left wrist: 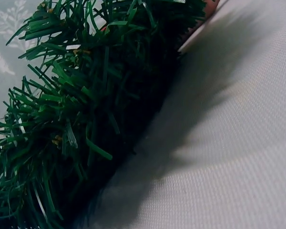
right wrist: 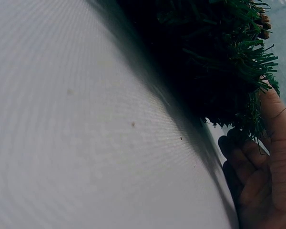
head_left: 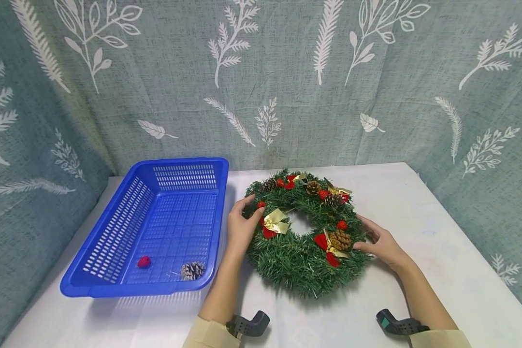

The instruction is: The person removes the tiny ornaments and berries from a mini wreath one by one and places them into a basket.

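Observation:
A green Christmas wreath (head_left: 302, 268) lies on the white table, dressed with pinecones, red berries and red and gold bows. At its left side my left hand (head_left: 242, 227) grips the edge, thumb over the branches near a gold bow (head_left: 275, 222). My right hand (head_left: 384, 246) holds the opposite edge, its thumb close to a brown pinecone (head_left: 340, 239). In the right wrist view, the fingers (right wrist: 243, 162) of that hand curl low beside the branches and the thumb lies against them. Dense green branches (left wrist: 86, 105) fill much of the left wrist view, where the left hand is mostly hidden.
A blue plastic basket (head_left: 222, 212) stands left of the wreath, close to my left forearm. Inside it are a red berry ball (head_left: 144, 262) and a frosted pinecone (head_left: 193, 271). Patterned grey-green curtains (head_left: 287, 96) hang behind and beside the white table (head_left: 422, 217).

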Tool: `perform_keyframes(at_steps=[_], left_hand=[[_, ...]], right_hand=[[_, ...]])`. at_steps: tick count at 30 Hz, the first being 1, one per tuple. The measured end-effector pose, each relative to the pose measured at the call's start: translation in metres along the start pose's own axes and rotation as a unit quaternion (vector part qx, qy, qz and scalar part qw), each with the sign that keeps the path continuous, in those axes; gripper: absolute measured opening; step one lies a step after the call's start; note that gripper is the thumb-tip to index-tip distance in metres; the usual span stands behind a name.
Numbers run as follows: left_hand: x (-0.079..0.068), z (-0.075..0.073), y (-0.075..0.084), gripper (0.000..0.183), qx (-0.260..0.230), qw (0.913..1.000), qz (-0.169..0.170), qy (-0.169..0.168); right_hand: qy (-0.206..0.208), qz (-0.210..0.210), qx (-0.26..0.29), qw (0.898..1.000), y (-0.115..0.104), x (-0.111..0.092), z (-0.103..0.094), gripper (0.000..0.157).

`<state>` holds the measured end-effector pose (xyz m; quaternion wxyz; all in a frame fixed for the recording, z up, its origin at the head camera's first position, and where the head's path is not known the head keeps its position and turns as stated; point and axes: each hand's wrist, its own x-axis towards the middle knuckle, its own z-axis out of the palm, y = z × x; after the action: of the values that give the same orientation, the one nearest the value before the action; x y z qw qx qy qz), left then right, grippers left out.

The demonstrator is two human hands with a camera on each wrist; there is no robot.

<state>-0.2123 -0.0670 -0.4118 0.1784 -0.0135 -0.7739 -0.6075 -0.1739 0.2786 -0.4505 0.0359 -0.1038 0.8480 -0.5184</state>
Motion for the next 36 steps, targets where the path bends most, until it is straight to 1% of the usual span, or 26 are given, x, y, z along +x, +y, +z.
perform_keyframes(at_steps=[4,9,11,14,17,25,32,36], left_hand=[[0.001,-0.001,-0.004,0.038,0.013,0.9999,0.004,-0.010],[0.001,0.000,-0.007,0.039,0.055,0.9980,0.005,-0.029],[0.001,0.000,-0.008,0.040,0.071,0.9967,0.011,-0.038],[0.001,0.000,-0.010,0.041,0.084,0.9947,0.030,-0.051],[0.001,0.000,-0.012,0.042,0.091,0.9930,0.043,-0.061],[0.003,0.000,-0.016,0.041,0.096,0.9918,0.036,-0.077],[0.005,-0.001,-0.015,0.040,0.103,0.9899,0.051,-0.083],[0.004,-0.001,-0.015,0.040,0.103,0.9895,0.048,-0.090]], right_hand=[[0.000,-0.001,0.000,1.000,0.000,0.000,0.000,0.081],[0.002,-0.005,-0.002,1.000,0.000,0.000,0.000,0.080],[0.004,-0.007,-0.006,1.000,0.000,-0.001,0.000,0.079],[0.007,-0.008,-0.011,1.000,0.000,-0.001,0.000,0.079],[0.007,-0.007,-0.012,1.000,0.000,-0.001,0.000,0.079],[-0.002,0.000,-0.002,1.000,0.000,0.002,0.000,0.080],[0.001,-0.005,-0.014,1.000,0.000,0.002,-0.001,0.080],[-0.001,0.002,-0.012,1.000,0.001,0.001,-0.001,0.081]])
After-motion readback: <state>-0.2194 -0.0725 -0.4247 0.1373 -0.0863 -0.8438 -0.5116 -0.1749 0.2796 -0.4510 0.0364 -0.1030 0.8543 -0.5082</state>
